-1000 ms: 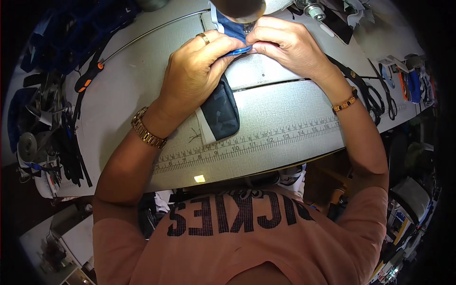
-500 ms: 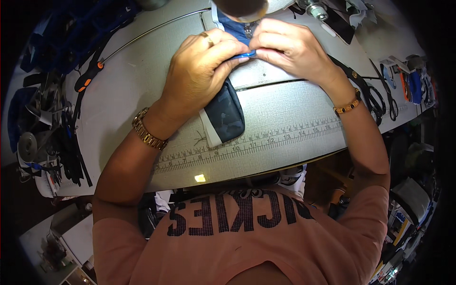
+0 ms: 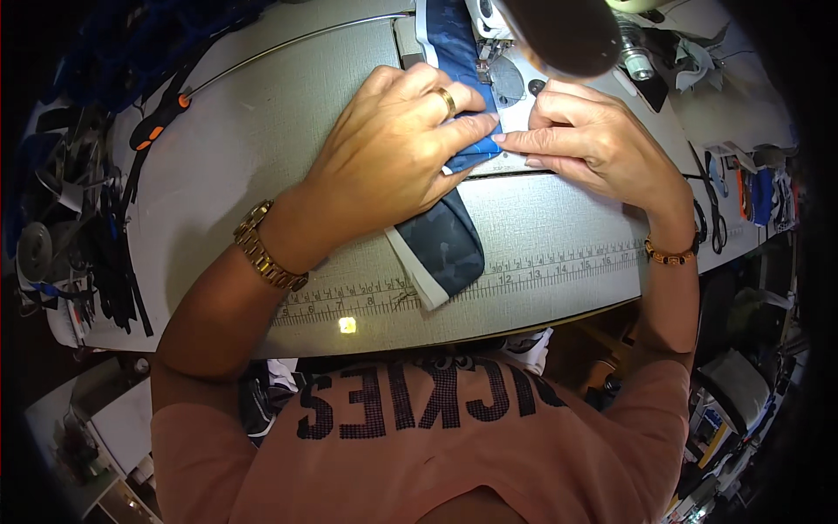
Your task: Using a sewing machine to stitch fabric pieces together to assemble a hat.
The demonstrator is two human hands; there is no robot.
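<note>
1. Pressing flat, the left hand (image 3: 393,162) pins the blue fabric strip (image 3: 445,240) to the sewing machine bed (image 3: 515,105); nothing is clenched.
2. Right hand (image 3: 589,144) pinches the strip's edge just right of the needle area.
3. One length lies beyond the needle; the rounded end nearer the person seems unsewn.

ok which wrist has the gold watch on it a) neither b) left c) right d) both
b: the gold watch sits on the wrist of the left hand, which presses down on the dark blue fabric strip, while the wrist of the right hand carries only a thin beaded bracelet.
</note>
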